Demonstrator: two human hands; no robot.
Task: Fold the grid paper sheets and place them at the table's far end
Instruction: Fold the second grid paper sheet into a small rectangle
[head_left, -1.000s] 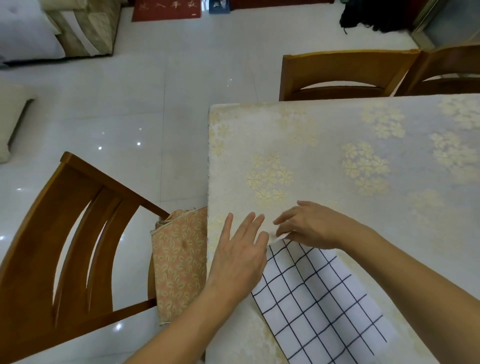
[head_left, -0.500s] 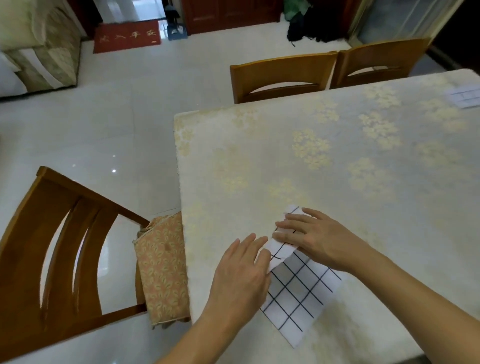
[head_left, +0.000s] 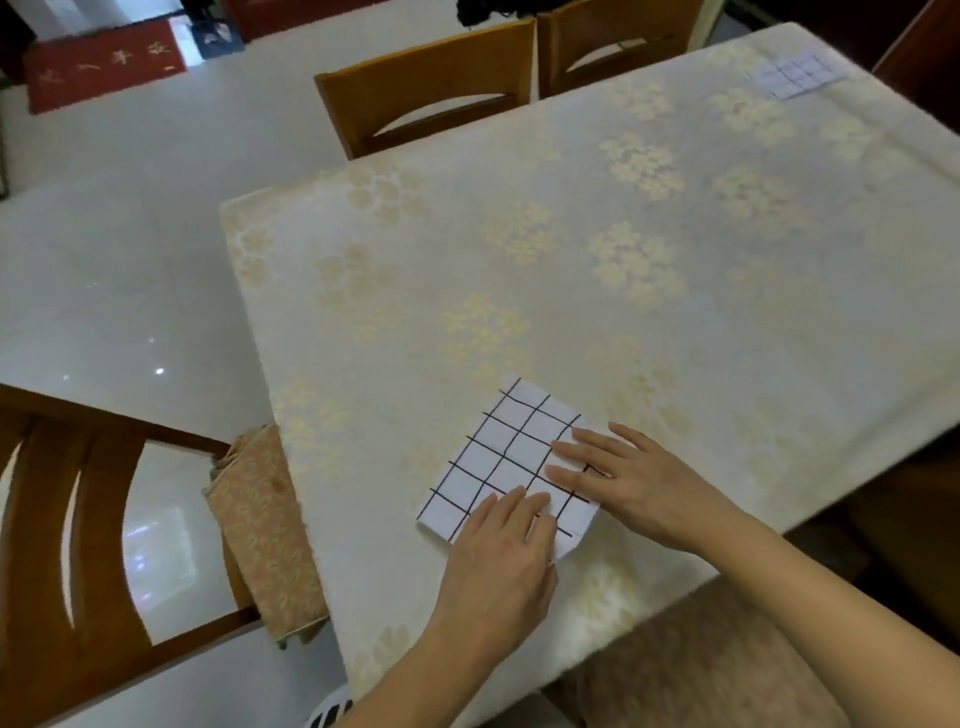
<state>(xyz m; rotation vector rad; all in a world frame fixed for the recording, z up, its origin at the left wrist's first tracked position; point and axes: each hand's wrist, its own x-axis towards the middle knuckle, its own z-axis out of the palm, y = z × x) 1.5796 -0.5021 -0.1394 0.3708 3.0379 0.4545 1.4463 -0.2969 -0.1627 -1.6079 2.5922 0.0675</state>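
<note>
A white grid paper sheet (head_left: 498, 457) with black lines lies folded over on the table (head_left: 571, 270), near its front edge. My left hand (head_left: 501, 561) lies flat on the sheet's near corner, fingers straight. My right hand (head_left: 634, 478) presses the sheet's right side with straight fingers. Another folded grid paper (head_left: 795, 75) rests at the table's far end, top right.
The table wears a cream cloth with gold flowers. Two wooden chairs (head_left: 436, 88) stand along its far side. A wooden chair (head_left: 78, 519) with a patterned cushion (head_left: 265, 525) sits at the left end. White tiled floor lies to the left.
The sheet's far half has been folded over toward me, so it now shows as a smaller rectangle. Both hands moved onto it and flattened. The camera swung right, showing the table's far end.
</note>
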